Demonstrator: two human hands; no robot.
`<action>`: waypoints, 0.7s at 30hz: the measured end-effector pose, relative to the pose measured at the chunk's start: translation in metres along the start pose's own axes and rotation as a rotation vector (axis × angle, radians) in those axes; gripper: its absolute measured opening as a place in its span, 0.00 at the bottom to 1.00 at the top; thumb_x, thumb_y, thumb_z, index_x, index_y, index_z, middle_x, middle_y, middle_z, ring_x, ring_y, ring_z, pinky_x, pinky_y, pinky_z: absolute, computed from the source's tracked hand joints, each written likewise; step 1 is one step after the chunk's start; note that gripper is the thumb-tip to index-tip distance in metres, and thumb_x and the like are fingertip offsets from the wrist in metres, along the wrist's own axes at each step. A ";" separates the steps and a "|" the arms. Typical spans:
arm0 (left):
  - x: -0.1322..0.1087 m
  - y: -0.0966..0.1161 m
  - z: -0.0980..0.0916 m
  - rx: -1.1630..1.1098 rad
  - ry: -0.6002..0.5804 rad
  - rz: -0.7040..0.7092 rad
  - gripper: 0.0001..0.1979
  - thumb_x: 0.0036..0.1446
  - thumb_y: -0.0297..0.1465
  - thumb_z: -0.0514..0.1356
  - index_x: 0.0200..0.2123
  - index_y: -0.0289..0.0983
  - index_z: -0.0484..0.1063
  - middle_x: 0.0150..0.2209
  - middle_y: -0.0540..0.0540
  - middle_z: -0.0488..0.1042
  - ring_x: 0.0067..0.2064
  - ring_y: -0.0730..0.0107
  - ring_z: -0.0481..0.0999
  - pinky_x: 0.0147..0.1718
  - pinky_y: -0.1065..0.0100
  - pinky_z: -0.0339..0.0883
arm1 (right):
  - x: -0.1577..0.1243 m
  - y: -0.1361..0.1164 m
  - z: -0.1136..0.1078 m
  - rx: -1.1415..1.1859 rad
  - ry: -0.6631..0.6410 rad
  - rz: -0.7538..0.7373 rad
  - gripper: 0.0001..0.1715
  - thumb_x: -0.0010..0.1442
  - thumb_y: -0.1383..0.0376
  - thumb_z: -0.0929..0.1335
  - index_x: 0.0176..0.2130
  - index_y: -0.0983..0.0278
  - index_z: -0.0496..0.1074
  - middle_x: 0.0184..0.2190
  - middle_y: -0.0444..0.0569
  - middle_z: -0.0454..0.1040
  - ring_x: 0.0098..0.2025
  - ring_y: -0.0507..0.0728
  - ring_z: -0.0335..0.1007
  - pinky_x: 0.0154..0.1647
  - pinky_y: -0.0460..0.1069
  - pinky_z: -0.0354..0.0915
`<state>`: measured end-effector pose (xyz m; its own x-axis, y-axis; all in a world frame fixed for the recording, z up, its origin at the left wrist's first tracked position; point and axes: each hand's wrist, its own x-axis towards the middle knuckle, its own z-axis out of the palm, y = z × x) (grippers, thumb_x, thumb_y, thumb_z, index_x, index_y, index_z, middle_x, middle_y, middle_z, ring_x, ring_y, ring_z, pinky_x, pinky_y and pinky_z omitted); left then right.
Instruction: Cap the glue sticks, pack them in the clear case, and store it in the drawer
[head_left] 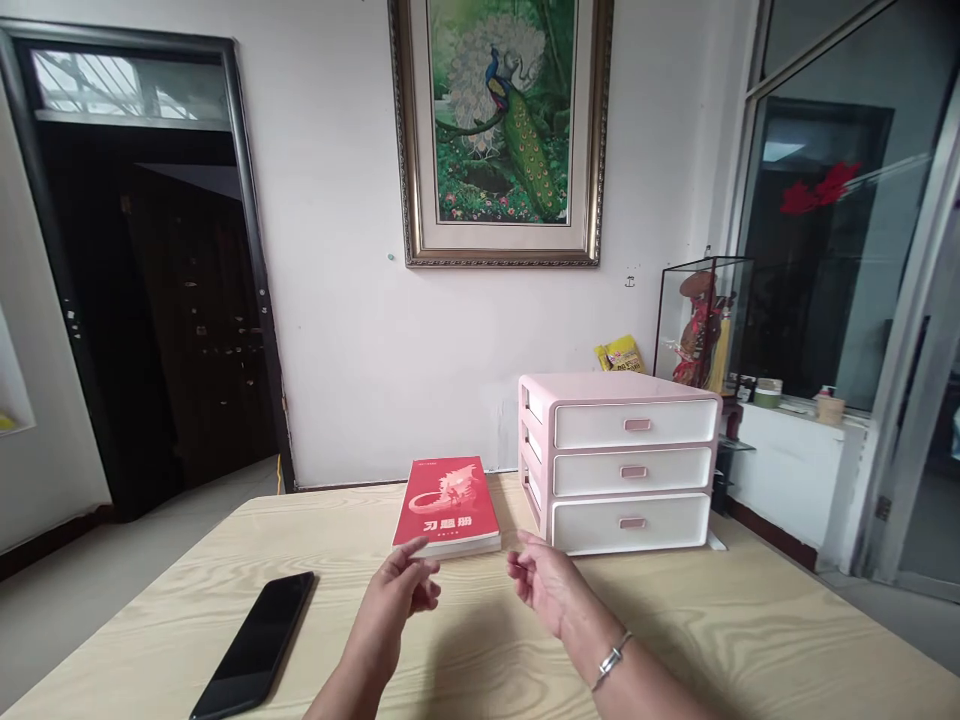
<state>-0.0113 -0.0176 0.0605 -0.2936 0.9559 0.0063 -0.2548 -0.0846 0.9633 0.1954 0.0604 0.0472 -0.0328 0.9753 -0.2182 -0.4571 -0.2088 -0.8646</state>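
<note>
Hands, left (401, 590) and right (544, 580), hover open, empty, near one book (448, 505); one three-drawer chest (619, 462) at surface's far edge, one phone (259, 642) left.

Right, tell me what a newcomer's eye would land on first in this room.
The red book lies flat on the wooden table, just beyond the left hand and right hand, which hover empty above the tabletop. To its right stands a pink three-drawer organizer, drawers shut. On the wall above hangs a gilt-framed peacock painting, and a black phone lies near the table's left edge.
</note>
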 end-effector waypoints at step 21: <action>-0.007 0.111 -0.005 -0.434 -0.746 0.537 0.48 0.54 0.21 0.59 0.69 0.59 0.39 0.19 0.59 0.54 0.17 0.78 0.48 0.14 0.79 0.48 | -0.073 -0.091 0.079 0.307 -1.039 -0.331 0.44 0.57 0.62 0.73 0.66 0.44 0.56 0.15 0.33 0.54 0.16 0.48 0.40 0.17 0.45 0.46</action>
<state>-0.0422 -0.0351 0.1660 0.1446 0.6807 0.7181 -0.6141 -0.5073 0.6046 0.1690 0.0143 0.1773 -0.5272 0.5957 0.6059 -0.7743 -0.0431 -0.6313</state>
